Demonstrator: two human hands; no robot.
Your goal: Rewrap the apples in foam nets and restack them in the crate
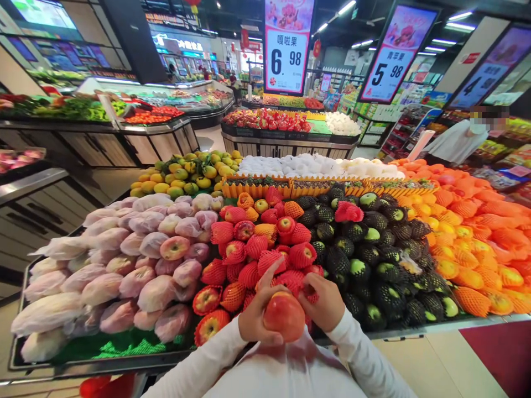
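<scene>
In front of my chest, my left hand (258,315) is wrapped around a bare red apple (284,317), its index finger pointing up and away. Just right of the apple, my right hand (322,298) is closed in a pinch, with a bit of red foam net (310,295) showing at its fingers. Behind both hands lies a heap of apples in red and orange foam nets (249,249). Part of this heap is hidden by my hands.
Left of the heap are apples in thin plastic bags (124,282). To the right lie green apples in black nets (365,265), then oranges in orange nets (473,249). Mangoes (182,174) are piled behind. Price signs (286,50) hang above. A person (458,138) stands at right.
</scene>
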